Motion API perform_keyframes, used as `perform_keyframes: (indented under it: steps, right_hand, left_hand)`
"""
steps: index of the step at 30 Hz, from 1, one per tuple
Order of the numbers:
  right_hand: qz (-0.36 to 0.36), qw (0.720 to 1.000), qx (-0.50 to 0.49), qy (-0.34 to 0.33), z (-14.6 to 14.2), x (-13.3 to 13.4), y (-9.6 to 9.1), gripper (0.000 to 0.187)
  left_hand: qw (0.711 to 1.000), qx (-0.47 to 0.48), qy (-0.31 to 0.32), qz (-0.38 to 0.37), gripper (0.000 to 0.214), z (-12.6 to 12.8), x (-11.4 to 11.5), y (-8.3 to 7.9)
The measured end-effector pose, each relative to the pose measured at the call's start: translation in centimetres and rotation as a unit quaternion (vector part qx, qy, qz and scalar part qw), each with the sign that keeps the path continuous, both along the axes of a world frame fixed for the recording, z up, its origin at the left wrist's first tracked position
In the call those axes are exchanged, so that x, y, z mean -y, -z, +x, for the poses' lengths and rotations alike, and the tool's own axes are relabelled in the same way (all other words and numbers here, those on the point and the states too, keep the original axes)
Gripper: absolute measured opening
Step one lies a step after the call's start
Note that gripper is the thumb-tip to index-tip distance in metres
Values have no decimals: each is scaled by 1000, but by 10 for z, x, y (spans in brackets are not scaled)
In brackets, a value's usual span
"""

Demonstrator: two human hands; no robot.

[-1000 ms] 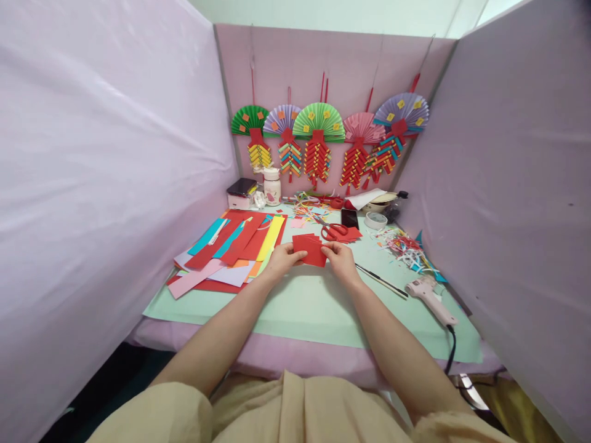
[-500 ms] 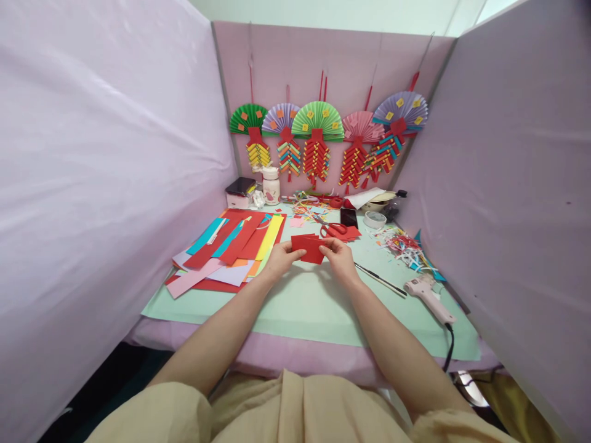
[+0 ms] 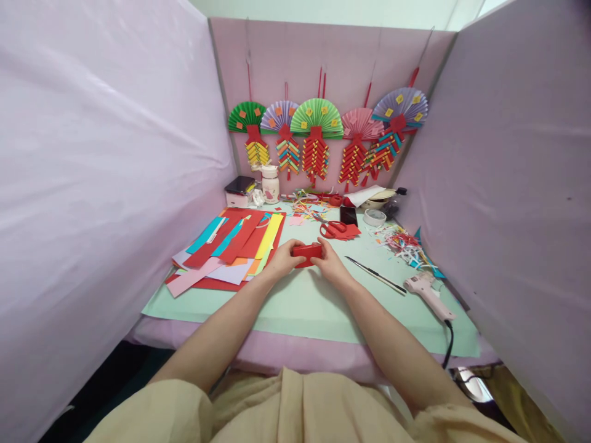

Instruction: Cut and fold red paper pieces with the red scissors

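Observation:
Between my hands is a piece of red paper [image 3: 307, 255], bent over so that a narrow upper face and a front face show. My left hand [image 3: 287, 258] grips its left end, thumb in front and fingers behind. Its right end is pinched by my right hand [image 3: 327, 261] in the same way. Just beyond lie red-handled scissors [image 3: 333, 229] beside several small red paper pieces [image 3: 351, 232]. A thin dark-and-white stick [image 3: 376, 274] rests to the right of my right hand.
Coloured paper sheets and strips [image 3: 231, 246] are piled at left. A hot glue gun [image 3: 429, 295] with a cord lies at right, near paper scraps [image 3: 409, 246]. At the back stand a white bottle [image 3: 270, 184], a phone [image 3: 348, 216] and a tape roll [image 3: 374, 217]. Paper fans [image 3: 316, 118] hang behind.
The red paper was held flatter, with overlapping upper edges showing; now it is bent over. My hands have come slightly closer together and a little lower.

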State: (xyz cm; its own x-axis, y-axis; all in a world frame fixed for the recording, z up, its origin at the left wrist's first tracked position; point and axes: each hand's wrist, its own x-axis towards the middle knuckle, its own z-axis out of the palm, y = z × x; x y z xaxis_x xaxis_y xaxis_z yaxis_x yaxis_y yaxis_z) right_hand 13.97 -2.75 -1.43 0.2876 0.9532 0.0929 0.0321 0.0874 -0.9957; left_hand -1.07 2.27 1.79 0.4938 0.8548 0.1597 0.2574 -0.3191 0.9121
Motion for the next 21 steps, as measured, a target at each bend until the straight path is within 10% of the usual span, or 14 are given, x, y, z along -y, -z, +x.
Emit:
perform_keyframes:
  steps: [21]
  right_hand:
    - [34,986,153,-64,-12,9,1,86]
  left_hand:
    - [998,-4,38,45,24,7,2,10]
